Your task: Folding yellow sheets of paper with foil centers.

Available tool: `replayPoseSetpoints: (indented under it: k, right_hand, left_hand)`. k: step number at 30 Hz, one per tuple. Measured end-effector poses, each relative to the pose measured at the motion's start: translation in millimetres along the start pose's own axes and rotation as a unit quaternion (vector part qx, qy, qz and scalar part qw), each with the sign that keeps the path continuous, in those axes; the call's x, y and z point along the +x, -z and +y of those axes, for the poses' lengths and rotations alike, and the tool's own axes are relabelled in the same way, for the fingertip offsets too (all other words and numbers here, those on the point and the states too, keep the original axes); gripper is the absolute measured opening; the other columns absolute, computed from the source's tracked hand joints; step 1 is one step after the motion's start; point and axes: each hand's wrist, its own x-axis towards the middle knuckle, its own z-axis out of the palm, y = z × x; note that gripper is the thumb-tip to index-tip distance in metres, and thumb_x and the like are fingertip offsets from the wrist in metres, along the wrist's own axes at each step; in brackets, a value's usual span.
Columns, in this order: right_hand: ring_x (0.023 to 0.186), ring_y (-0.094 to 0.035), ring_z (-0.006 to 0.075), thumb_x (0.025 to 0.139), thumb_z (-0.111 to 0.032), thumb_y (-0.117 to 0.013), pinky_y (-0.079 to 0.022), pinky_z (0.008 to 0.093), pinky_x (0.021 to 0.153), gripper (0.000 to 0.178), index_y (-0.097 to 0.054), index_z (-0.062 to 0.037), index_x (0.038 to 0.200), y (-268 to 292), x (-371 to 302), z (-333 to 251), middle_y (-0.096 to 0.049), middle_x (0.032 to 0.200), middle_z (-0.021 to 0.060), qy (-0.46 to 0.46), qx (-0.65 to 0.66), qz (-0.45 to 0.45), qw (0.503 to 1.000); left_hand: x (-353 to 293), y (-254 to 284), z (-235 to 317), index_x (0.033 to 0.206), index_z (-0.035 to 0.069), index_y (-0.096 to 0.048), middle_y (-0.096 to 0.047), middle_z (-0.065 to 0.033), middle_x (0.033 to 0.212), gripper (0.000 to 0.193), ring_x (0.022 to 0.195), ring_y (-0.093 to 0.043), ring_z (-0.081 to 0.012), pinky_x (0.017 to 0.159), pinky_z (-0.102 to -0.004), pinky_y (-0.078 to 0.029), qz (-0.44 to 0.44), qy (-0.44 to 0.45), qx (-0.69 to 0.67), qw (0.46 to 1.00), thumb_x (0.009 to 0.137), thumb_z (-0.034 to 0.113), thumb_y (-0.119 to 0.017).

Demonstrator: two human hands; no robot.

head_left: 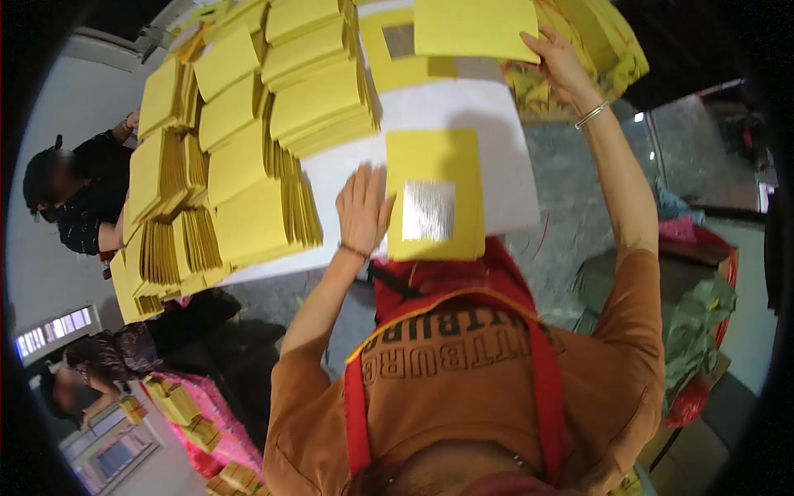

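Observation:
My right hand (561,64) reaches to the far side of the table and pinches the corner of a yellow paper sheet (475,29). That sheet hangs over another yellow paper (376,66), whose silver patch is partly covered. Directly before me, at the near table edge, lies a small yellow paper pile (432,155) with a silver foil square (428,212) on its top sheet. My left hand (360,211) rests flat on the white table just left of this pile, fingers stretched out, holding nothing; its thumb is close to the pile's edge.
Rows of stacked yellow paper bundles (318,107) fill the left of the white table (496,178). A heap of yellow paper (608,50) is at the far right. Two other people (91,190) are at the left. Green bags (699,331) stand at right.

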Motion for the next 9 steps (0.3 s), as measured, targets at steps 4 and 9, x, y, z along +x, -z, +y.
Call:
replayPoseSetpoints:
  k: [4, 9]
  right_hand:
    - [0.082, -0.061, 0.0175, 0.086, -0.01, -0.054, -0.054, 0.0261, 0.065, 0.044, -0.038, -0.0004, 0.125, 9.4, 95.0, 9.9, -0.059, 0.1, 0.0098, 0.03, -0.011, 0.051, 0.998]
    - [0.091, -0.059, 0.0171, 0.086, -0.011, -0.053, -0.054, 0.0309, 0.069, 0.046, -0.036, -0.0098, 0.129, -21.4, 211.9, 33.2, -0.056, 0.11, 0.0077, -0.006, -0.011, 0.044, 0.999]
  left_hand:
    - [-17.3, -18.1, -9.2, 0.129, 0.008, -0.041, -0.033, -0.0198, 0.135, 0.054, 0.122, -0.031, -0.037, 0.098, -0.0485, -0.024, -0.032, 0.026, 0.088, 0.995, 0.082, 0.029, -0.055]
    - [-20.9, -22.3, -14.5, 0.131, 0.012, -0.041, -0.03, -0.018, 0.138, 0.061, 0.126, -0.027, -0.0339, 0.102, -0.0511, -0.017, -0.078, 0.049, 0.135, 0.987, 0.079, 0.042, -0.055]
